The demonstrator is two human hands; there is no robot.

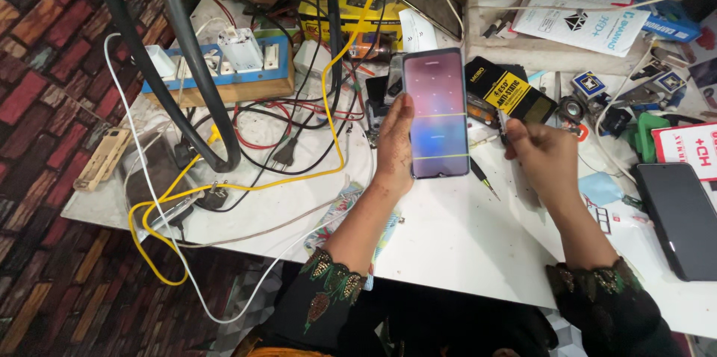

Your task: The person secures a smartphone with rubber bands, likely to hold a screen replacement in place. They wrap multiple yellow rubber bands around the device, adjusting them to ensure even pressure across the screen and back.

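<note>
Left hand (393,149) grip is clamped on the left edge of a slim rectangular glass-fronted smartphone (437,112) with a lit purple-pink screen, held above the white bench (448,230). Right hand (544,154) grip is pinched together on a thin dark tool (502,127), just right of the phone. Risk, as I judge it: edge-only hold, so the phone could slip onto the bench; the tool tip could scratch the glass. Two thin yellow lines cross the display. Black anti-static pouch (511,92) lies beyond the right grip.
</note>
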